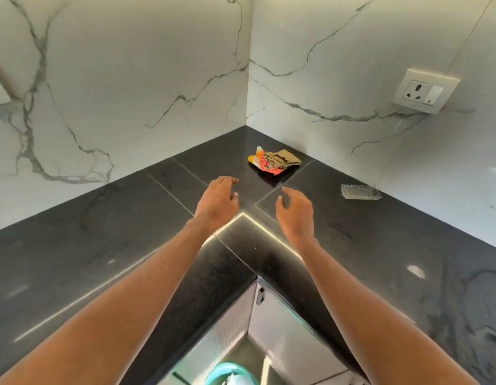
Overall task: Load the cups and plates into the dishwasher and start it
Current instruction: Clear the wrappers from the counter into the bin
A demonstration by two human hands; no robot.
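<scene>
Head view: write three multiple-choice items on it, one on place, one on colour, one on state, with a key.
1. Where does the orange wrapper lie?
A. in a sink
B. on the countertop, near its back corner
C. on the floor
2. What colour is the countertop?
A. white
B. brown
C. black
3. How are the left hand and right hand?
A. open, holding nothing
B. gripping cups
C. clenched fists
Key: 1 B, it lies by the corner; 2 C, its slabs are black; 3 A, fingers relaxed, nothing held.
</scene>
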